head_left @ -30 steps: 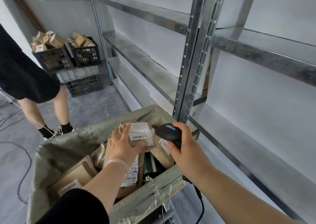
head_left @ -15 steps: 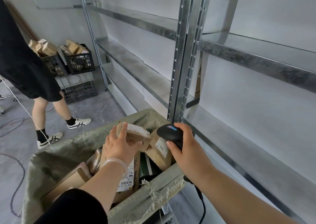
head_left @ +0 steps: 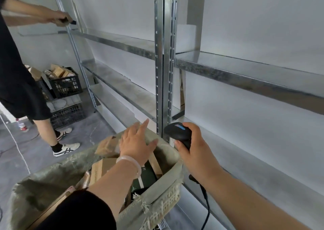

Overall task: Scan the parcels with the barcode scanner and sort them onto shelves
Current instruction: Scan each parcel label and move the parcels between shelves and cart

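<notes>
Through the head camera, the sorting looked barely begun: every steel shelf (head_left: 245,72) I could see held no parcels, while the woven sack (head_left: 157,194) in front of me held plenty, among them a dark green box (head_left: 145,175) and several brown cartons. My left hand (head_left: 135,142) lay palm down with its fingers straight and spread over a brown parcel (head_left: 107,146) at the sack's far rim; whether that parcel had been scanned, I could not tell. My right hand (head_left: 194,152) was wrapped round the barcode scanner (head_left: 178,133), just beside the sack, its cable (head_left: 206,208) hanging below my wrist. The shelving upright (head_left: 163,72) stood right behind the sack, between my two hands, so I judged any lift had to pass to one side of it. To the right the shelves lay open along their front edges. Another person (head_left: 17,80) stood well apart at the far bay, near the black crates (head_left: 64,84).
</notes>
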Demonstrator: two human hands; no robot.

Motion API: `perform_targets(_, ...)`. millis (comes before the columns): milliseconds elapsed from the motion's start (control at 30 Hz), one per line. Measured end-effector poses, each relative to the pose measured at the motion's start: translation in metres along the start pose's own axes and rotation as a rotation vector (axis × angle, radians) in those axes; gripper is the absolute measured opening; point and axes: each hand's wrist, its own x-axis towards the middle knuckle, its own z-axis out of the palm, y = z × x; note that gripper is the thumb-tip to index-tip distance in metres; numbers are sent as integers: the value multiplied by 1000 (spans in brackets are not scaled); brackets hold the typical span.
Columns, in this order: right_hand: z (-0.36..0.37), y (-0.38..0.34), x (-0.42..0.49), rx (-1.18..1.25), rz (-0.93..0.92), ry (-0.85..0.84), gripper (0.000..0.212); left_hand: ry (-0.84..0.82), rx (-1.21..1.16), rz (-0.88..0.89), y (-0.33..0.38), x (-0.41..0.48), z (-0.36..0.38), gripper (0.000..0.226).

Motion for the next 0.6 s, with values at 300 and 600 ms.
perform_targets(300,-94,-18,-16,-23,-74,297,48,106,-91,363,124,-1,-28,75)
perform_targets(600,-201,-48,-44,-33,-123,571,47,152,-297,709,255,-19,-65,75)
